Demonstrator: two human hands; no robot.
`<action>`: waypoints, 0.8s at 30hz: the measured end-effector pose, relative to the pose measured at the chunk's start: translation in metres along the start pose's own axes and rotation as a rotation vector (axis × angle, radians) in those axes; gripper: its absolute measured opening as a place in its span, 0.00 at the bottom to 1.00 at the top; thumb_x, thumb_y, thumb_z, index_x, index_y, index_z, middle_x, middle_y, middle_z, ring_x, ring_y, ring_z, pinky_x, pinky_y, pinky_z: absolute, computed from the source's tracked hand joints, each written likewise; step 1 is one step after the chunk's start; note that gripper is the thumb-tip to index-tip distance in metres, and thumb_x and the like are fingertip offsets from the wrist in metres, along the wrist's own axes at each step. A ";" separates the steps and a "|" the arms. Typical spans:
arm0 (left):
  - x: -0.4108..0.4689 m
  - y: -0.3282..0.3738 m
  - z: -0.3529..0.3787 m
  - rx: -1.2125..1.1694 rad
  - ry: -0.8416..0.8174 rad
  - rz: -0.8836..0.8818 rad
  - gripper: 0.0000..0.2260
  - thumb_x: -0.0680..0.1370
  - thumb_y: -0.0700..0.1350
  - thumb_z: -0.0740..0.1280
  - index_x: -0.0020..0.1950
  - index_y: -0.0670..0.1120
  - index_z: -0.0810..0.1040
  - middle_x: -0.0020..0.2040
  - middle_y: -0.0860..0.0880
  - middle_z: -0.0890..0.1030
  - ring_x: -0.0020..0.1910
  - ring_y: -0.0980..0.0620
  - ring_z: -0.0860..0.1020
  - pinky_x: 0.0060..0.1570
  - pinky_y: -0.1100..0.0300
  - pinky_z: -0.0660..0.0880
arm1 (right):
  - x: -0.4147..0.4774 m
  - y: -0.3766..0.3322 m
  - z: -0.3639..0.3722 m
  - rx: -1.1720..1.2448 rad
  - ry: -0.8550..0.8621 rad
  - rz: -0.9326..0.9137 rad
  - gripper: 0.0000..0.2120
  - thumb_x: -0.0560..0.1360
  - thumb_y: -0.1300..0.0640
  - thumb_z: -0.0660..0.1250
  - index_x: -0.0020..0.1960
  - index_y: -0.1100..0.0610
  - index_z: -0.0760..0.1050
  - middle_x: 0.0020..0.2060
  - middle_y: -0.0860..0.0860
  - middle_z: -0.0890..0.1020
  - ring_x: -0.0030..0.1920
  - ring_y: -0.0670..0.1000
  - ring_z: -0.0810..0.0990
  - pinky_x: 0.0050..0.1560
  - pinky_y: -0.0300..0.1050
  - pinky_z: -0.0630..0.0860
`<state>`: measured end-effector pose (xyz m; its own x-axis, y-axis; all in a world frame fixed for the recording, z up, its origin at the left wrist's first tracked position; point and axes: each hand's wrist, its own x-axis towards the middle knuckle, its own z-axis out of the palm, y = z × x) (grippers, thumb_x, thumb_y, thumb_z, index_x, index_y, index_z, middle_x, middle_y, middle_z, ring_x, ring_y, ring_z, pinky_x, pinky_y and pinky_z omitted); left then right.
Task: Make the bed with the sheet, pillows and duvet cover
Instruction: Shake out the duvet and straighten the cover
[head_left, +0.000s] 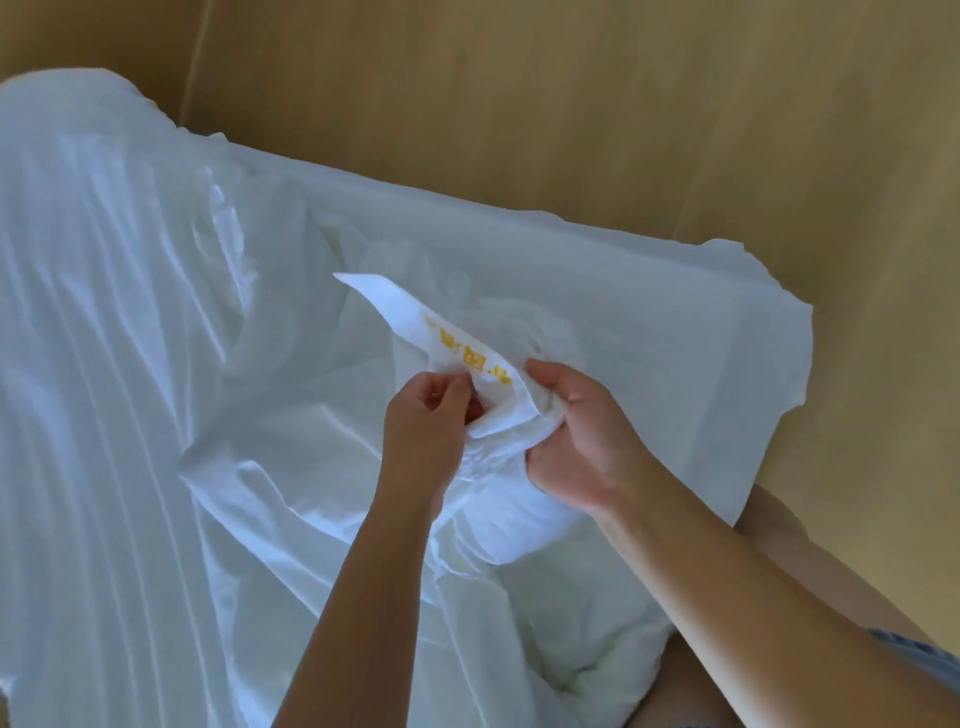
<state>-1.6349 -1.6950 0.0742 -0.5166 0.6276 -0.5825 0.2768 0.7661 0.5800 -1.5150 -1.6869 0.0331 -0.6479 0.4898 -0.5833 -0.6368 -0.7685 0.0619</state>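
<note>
Duvet cover (498, 519): white, crumpled, one bunched corner lifted near the mattress's right edge.
Care tag (467, 353): white strip with yellow symbols, sticking up and left from that corner.
Sheet (130, 364): white, creased, spread across the mattress.

The duvet cover (156, 374) is showing as thin white woven cloth, its striped weave catching the light with a soft satin sheen and creasing into smooth folds. The care label (470, 353) sewn to it is looking stiffer, matt white fabric printed with yellow symbols. The sheet (675, 312) is lying flatter and duller. The floor (571, 104) is appearing as matt tan wood.
</note>
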 end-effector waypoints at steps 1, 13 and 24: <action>0.004 -0.001 0.002 0.008 0.027 -0.012 0.11 0.76 0.50 0.67 0.39 0.43 0.78 0.31 0.52 0.79 0.33 0.52 0.77 0.37 0.58 0.74 | 0.001 0.001 -0.002 0.017 -0.008 0.008 0.19 0.73 0.55 0.57 0.53 0.64 0.80 0.49 0.59 0.83 0.49 0.55 0.83 0.49 0.43 0.80; 0.026 0.008 0.026 0.404 0.094 0.149 0.18 0.78 0.52 0.62 0.42 0.37 0.76 0.42 0.38 0.80 0.45 0.39 0.78 0.45 0.51 0.74 | -0.010 0.024 -0.037 0.071 0.075 -0.073 0.17 0.73 0.58 0.58 0.55 0.62 0.80 0.53 0.58 0.83 0.53 0.55 0.82 0.48 0.46 0.80; 0.014 0.044 0.076 0.134 -0.112 0.329 0.15 0.77 0.49 0.67 0.36 0.46 0.66 0.34 0.50 0.72 0.37 0.46 0.74 0.39 0.52 0.72 | -0.032 -0.013 -0.094 -0.822 0.894 -0.130 0.21 0.74 0.54 0.68 0.63 0.59 0.69 0.54 0.56 0.77 0.46 0.49 0.75 0.43 0.39 0.70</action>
<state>-1.5685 -1.6419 0.0483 -0.2928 0.8490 -0.4398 0.5207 0.5274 0.6714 -1.4472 -1.7313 -0.0251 0.1229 0.3761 -0.9184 -0.0117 -0.9248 -0.3803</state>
